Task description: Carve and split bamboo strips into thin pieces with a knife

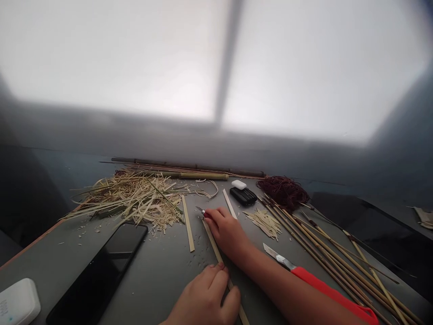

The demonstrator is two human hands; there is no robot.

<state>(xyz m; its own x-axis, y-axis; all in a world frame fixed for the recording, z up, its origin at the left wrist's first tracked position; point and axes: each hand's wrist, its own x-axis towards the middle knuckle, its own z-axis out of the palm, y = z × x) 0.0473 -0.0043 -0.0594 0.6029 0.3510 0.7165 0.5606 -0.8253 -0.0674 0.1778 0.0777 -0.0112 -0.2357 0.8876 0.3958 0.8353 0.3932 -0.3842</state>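
Observation:
My left hand [207, 293] is closed on a narrow bamboo strip [212, 241] that runs lengthwise on the grey table, pinning it near its lower part. Farther along, my right hand [227, 232] grips a small knife [202, 211] with a red handle; its short blade points up and left, close to the strip's far end. To the left lies a second bamboo strip [188, 223], flat and apart from my hands. A paler strip [230, 203] rests just beyond my right hand. Past my right forearm is a larger knife [318, 283] with a red handle.
Bamboo shavings [149, 198] are heaped at the back left, before bamboo poles [203, 176]. A phone [101, 271] and white device [20, 300] lie left. Rightward are a black case [243, 196], small slivers [265, 223], dark red cord [284, 189] and thin canes [324, 253].

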